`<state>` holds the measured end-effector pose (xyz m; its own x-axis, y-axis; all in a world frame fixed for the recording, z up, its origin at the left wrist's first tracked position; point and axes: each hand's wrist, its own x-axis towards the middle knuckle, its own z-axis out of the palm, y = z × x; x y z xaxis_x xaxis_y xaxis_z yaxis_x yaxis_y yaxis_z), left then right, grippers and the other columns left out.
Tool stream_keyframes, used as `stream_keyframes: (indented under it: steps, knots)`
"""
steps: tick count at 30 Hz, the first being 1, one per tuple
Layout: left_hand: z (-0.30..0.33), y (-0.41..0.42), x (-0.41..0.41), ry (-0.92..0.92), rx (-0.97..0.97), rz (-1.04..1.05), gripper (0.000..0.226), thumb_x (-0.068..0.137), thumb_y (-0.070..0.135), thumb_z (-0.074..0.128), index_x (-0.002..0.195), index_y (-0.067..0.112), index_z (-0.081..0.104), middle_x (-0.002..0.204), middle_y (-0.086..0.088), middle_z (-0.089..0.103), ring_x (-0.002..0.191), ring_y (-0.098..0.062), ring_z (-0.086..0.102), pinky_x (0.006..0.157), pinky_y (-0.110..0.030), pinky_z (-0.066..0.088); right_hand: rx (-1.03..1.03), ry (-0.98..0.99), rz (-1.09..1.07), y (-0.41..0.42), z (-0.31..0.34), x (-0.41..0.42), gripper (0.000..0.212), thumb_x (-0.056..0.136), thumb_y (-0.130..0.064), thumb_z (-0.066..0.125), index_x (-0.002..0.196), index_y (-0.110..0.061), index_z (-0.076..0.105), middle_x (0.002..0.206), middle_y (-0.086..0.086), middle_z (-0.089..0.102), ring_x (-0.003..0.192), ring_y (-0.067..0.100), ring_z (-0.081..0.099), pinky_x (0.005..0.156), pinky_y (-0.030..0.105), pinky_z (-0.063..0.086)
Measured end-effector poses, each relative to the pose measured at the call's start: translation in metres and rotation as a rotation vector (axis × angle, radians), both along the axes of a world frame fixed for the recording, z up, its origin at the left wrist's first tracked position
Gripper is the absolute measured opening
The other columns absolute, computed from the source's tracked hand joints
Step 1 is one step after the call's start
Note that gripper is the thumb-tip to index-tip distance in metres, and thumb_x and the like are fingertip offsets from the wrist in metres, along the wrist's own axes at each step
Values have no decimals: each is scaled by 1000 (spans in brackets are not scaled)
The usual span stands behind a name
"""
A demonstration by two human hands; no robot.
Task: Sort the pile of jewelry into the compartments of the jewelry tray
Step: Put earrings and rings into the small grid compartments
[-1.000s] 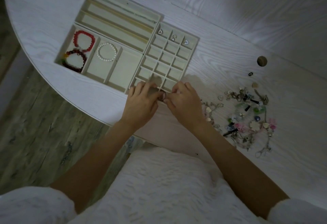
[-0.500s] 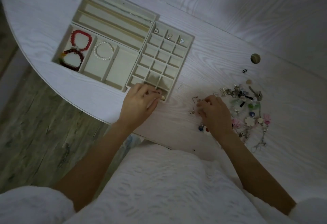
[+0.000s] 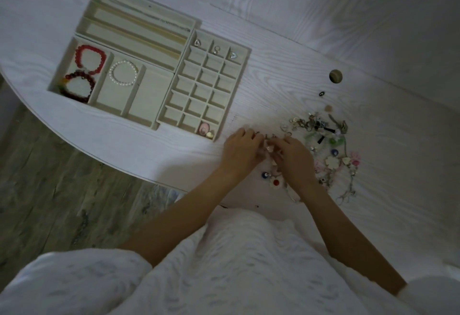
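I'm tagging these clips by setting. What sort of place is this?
Probably a room in a home, though little shows. A person sits at a white wood-grain table with a round cable hole, over grey wood-look flooring, sorting a jewelry pile into a beige jewelry tray.

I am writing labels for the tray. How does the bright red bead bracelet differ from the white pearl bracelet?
The bright red bead bracelet has larger beads; the white pearl bracelet has small ones. The red shares its compartment with a dark bracelet; the pearl lies alone. Both lie flat as closed rings.

No legible text, labels or numbers.
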<state>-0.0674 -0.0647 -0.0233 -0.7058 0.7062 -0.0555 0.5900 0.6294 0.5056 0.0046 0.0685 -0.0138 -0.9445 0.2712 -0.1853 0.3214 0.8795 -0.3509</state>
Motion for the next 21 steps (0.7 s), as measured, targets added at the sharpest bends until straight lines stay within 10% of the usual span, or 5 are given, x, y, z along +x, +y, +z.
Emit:
stream_keyframes:
  steps: [5, 13, 21]
  knots:
    - [3, 1, 2, 22, 71, 18, 26, 58, 13, 83, 74, 12, 63, 72, -5, 60, 66, -24, 55, 55, -27, 37, -5, 37, 58, 6, 9, 6, 9, 81, -11, 67, 91, -13, 66, 85, 5, 62, 73, 23, 56, 55, 27, 40]
    - [34, -58, -9, -57, 316, 186, 14, 86, 30, 64, 89, 17, 64, 85, 8, 65, 74, -3, 56, 63, -11, 39, -695, 153, -48, -21, 45, -16, 14, 86, -9, 66, 97, -17, 65, 85, -6, 66, 77, 6, 61, 65, 15, 47]
    - [26, -111, -36, -6, 305, 398, 19, 78, 0, 70, 91, 13, 70, 90, 0, 67, 75, -6, 58, 66, -13, 46, -550, 190, 67, -74, 13, -76, 14, 83, -5, 62, 92, -14, 67, 84, -3, 64, 75, 12, 57, 63, 22, 42]
